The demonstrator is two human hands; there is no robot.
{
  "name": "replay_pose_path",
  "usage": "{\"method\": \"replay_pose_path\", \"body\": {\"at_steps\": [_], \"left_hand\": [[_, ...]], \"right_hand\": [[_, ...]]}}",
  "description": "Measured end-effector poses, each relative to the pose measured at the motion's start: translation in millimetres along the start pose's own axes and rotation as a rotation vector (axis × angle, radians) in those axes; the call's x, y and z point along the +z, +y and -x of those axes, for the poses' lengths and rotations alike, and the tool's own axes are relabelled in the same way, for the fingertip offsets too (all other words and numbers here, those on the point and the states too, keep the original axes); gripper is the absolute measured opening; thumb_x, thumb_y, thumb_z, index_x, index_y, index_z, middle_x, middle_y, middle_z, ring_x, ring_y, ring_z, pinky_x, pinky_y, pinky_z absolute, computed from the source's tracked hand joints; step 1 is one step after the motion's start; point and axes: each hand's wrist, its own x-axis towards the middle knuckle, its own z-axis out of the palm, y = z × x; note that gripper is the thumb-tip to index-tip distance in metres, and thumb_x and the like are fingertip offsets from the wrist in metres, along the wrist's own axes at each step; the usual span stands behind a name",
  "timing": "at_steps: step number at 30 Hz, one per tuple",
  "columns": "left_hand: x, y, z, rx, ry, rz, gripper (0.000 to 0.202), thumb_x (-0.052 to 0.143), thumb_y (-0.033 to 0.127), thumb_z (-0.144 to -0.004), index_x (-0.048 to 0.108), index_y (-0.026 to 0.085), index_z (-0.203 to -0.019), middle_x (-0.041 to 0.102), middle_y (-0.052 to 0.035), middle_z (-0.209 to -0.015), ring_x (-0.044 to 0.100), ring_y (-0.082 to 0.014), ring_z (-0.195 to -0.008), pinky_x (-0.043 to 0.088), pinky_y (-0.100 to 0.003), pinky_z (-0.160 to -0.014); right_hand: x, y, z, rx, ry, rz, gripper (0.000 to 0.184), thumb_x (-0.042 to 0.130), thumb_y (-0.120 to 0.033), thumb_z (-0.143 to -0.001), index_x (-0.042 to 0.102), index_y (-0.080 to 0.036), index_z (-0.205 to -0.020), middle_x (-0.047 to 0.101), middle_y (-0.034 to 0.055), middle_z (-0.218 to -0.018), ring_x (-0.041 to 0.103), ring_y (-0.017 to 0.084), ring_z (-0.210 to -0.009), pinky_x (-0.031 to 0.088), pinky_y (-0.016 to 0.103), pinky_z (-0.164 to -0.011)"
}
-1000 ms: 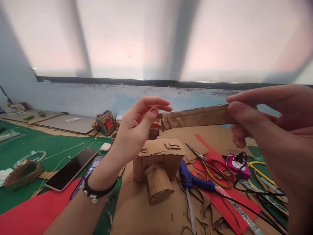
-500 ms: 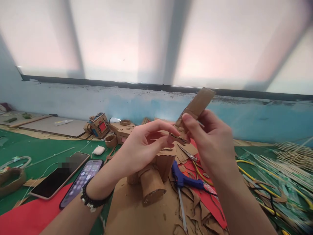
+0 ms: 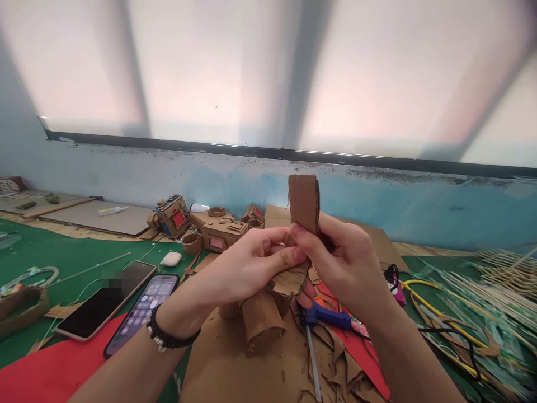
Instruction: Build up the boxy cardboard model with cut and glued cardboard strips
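Note:
A brown cardboard strip [image 3: 303, 202] stands upright between both hands above the table. My left hand [image 3: 247, 266] pinches its lower part with thumb and fingers; a black bead bracelet is on that wrist. My right hand [image 3: 342, 263] is closed around the strip from the right, thumb against its front. Just below the hands sits a cardboard camera model [image 3: 262, 316] with a round lens tube pointing toward me, partly hidden by the hands.
A blue glue gun [image 3: 325, 318] lies right of the model on cardboard scraps and red paper. Two phones [image 3: 142, 313] lie on the green mat at left. Small cardboard models [image 3: 218, 232] stand near the wall. Wires and sticks crowd the right side.
The strip went from lying level between the spread hands to standing upright. Both hands came together at the centre and now grip its lower part.

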Motion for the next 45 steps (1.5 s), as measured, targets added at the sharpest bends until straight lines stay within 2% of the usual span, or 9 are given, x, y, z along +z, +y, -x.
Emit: {"method": "replay_pose_path", "body": {"at_steps": [4,8,14,18,21,29,37,41,45], "left_hand": [[-2.5,-6,-2,-0.007,0.058,-0.100,0.041,0.079,0.058,-0.099,0.074,0.019,-0.111,0.076,-0.0031,-0.081,0.076,-0.0194,-0.071,0.060,-0.029,-0.065],[-5.5,-13,-4,-0.039,-0.029,-0.254,0.034,0.078,0.053,-0.099,0.075,0.019,-0.102,0.077,-0.0042,-0.081,0.077,-0.0224,-0.077,0.061,-0.030,-0.068],[0.0,-11,-3,0.035,-0.069,-0.225,0.033,0.076,0.053,-0.101,0.076,0.020,-0.105,0.081,-0.0072,-0.099,0.078,-0.0264,-0.095,0.065,-0.035,-0.084],[-3.1,-9,-1,0.031,-0.057,-0.215,0.036,0.066,0.054,-0.108,0.073,0.020,-0.101,0.081,-0.0064,-0.091,0.080,-0.0248,-0.085,0.065,-0.035,-0.080],[-5.4,-5,-1,0.026,-0.041,-0.154,0.035,0.067,0.055,-0.108,0.069,0.019,-0.108,0.081,-0.0058,-0.093,0.081,-0.0222,-0.085,0.064,-0.033,-0.079],[1.1,-2,-3,0.161,0.116,-0.160,0.026,0.079,0.041,-0.103,0.064,0.020,-0.096,0.079,-0.0015,-0.092,0.077,-0.0149,-0.077,0.060,-0.023,-0.071],[0.4,-9,-5,0.039,0.113,-0.075,0.036,0.082,0.049,-0.099,0.060,0.021,-0.096,0.076,0.0009,-0.081,0.077,-0.0154,-0.064,0.059,-0.023,-0.059],[-6.5,-3,-1,-0.008,0.111,-0.208,0.028,0.079,0.043,-0.102,0.060,0.022,-0.098,0.078,-0.0012,-0.090,0.080,-0.0186,-0.073,0.059,-0.026,-0.063],[-5.0,-2,1,0.068,0.087,-0.215,0.018,0.078,0.031,-0.102,0.063,0.022,-0.099,0.076,-0.0008,-0.095,0.079,-0.0185,-0.086,0.061,-0.028,-0.075]], "right_hand": [[-8,0,-6,-0.018,0.027,0.107,0.035,0.074,-0.054,-0.100,0.068,-0.023,-0.084,0.064,-0.0017,-0.072,0.059,0.013,-0.057,0.047,0.024,-0.049],[-14,-1,-5,-0.053,0.116,0.206,0.054,0.076,-0.061,-0.097,0.051,-0.024,-0.066,0.048,-0.0038,-0.060,0.044,0.011,-0.054,0.034,0.024,-0.044],[-8,-7,4,0.129,-0.143,-0.086,0.054,0.071,-0.065,-0.101,0.047,-0.028,-0.069,0.049,-0.0077,-0.043,0.050,0.014,-0.030,0.034,0.025,-0.029],[-12,-9,-1,0.084,-0.078,-0.092,0.053,0.079,-0.074,-0.091,0.061,-0.026,-0.077,0.059,-0.0048,-0.053,0.057,0.015,-0.040,0.043,0.026,-0.036],[-18,-7,-6,-0.025,-0.018,-0.035,0.047,0.083,-0.067,-0.092,0.067,-0.024,-0.081,0.063,-0.0032,-0.068,0.060,0.013,-0.057,0.049,0.023,-0.049],[-12,0,-4,-0.043,-0.104,0.031,0.043,0.071,-0.050,-0.105,0.054,-0.025,-0.076,0.056,-0.0062,-0.062,0.055,0.011,-0.053,0.041,0.024,-0.050],[-12,13,-7,-0.029,-0.109,-0.076,0.046,0.075,-0.053,-0.102,0.057,-0.024,-0.072,0.055,-0.0050,-0.062,0.056,0.012,-0.051,0.040,0.025,-0.048],[-12,13,-10,-0.025,-0.075,-0.009,0.048,0.079,-0.059,-0.098,0.054,-0.024,-0.075,0.055,-0.0059,-0.063,0.055,0.012,-0.052,0.041,0.024,-0.049],[-11,8,-6,-0.064,-0.076,0.064,0.048,0.071,-0.048,-0.104,0.044,-0.026,-0.071,0.048,-0.0075,-0.059,0.049,0.010,-0.047,0.037,0.022,-0.043]]}}
